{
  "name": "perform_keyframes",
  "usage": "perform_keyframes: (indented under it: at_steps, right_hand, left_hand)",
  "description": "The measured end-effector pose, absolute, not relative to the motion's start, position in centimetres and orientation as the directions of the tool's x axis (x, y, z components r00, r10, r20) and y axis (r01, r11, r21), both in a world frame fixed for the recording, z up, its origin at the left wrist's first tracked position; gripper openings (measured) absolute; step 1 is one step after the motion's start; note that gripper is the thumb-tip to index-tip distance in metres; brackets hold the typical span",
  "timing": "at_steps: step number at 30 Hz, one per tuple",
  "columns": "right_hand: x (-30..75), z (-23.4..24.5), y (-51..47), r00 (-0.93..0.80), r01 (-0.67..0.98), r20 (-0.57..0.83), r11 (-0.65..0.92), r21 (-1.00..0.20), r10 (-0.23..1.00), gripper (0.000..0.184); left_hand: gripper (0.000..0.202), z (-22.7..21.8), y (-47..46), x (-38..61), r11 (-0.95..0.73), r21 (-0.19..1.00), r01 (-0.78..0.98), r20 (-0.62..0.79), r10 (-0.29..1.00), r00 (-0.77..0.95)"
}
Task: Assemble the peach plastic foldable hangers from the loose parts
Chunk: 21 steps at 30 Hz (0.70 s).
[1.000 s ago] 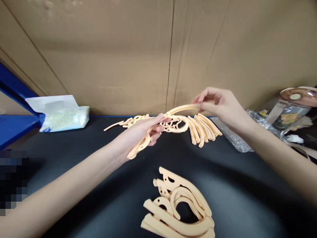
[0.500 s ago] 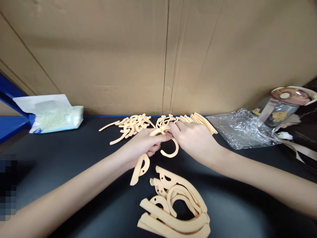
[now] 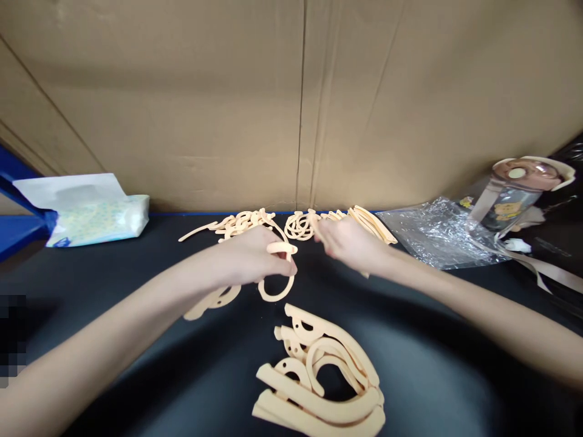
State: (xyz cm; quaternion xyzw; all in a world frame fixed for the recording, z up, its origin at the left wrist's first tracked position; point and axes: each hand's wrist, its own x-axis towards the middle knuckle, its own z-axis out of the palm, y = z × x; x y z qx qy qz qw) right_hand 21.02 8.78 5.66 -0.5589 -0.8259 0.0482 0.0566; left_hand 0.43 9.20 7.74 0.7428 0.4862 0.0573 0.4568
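My left hand (image 3: 255, 255) is closed around a cream plastic hanger piece. Its curved hook (image 3: 277, 297) hangs below the fingers, and a flat arm end with a holed loop (image 3: 225, 296) shows under the wrist. To the right, my right hand (image 3: 346, 240), slightly blurred, is closed on another cream hanger arm (image 3: 313, 221); one end sticks up by the fingertips and a tip shows below the palm. Just behind the hands lie a pile of loose hooks (image 3: 243, 220), a few ring-like pieces (image 3: 298, 226) and a row of straight hanger arms (image 3: 371, 223).
Folded cream hangers (image 3: 328, 406) are stacked at the near middle of the black table (image 3: 182, 376). A pack of tissues (image 3: 100, 218) stands at left. At right are a clear plastic bag (image 3: 428, 237) and a strapped bottle (image 3: 519, 194). Cardboard (image 3: 182, 109) walls the back.
My hands have moved apart. The left hand has turned and shifted left with the hanger piece and its hook; the right has moved away, toward the row of arms.
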Motion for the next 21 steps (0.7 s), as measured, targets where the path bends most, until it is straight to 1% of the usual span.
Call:
perform_keyframes:
  at_steps: [1, 3, 5, 6, 9, 12, 16, 18, 21]
  right_hand:
    - [21.8, 5.9, 9.6, -0.303, 0.943, 0.067, 0.309, -0.123, 0.951, 0.019]
    - [23.8, 6.2, 11.1, -0.16, 0.983, 0.124, 0.17, -0.067, 0.979, 0.019]
    - [26.0, 6.0, 12.0, -0.034, 0.999, 0.171, 0.038, -0.021, 0.985, 0.024]
    - [26.9, 5.7, 12.3, 0.028, 1.0, 0.183, -0.028, -0.003, 0.983, 0.023]
    - [28.6, 4.4, 12.5, 0.125, 0.991, 0.179, -0.131, 0.027, 0.976, 0.026]
    - [28.9, 3.3, 12.7, 0.139, 0.989, 0.197, -0.147, 0.029, 0.971, 0.027]
    - [28.9, 3.2, 12.7, 0.099, 0.994, 0.247, -0.106, 0.012, 0.964, 0.024]
    - [28.6, 3.8, 12.3, 0.077, 0.997, 0.276, -0.079, -0.004, 0.958, 0.026]
    - [27.0, 5.1, 10.3, 0.025, 0.998, 0.316, -0.007, -0.057, 0.948, 0.032]
  left_hand:
    - [0.016, 7.8, 9.0, 0.3, -0.127, 0.723, 0.68, -0.343, 0.787, 0.512]
    - [0.024, 8.0, 8.7, 0.1, -0.087, 0.772, 0.63, -0.312, 0.812, 0.494]
    - [0.033, 8.2, 8.7, 0.0, -0.006, 0.868, 0.497, -0.281, 0.819, 0.501]
    - [0.034, 8.3, 8.7, 0.0, 0.039, 0.909, 0.416, -0.265, 0.823, 0.502]
    - [0.03, 8.6, 8.8, 0.1, 0.135, 0.969, 0.209, -0.223, 0.847, 0.483]
    - [0.03, 8.8, 8.6, 0.5, 0.172, 0.982, 0.072, -0.186, 0.869, 0.459]
    - [0.035, 9.3, 8.0, 1.0, 0.171, 0.982, -0.081, -0.103, 0.845, 0.525]
    - [0.036, 9.6, 7.6, 1.1, 0.116, 0.989, -0.089, -0.05, 0.839, 0.542]
    - [0.035, 9.7, 7.1, 1.3, -0.052, 0.999, 0.006, 0.043, 0.874, 0.483]
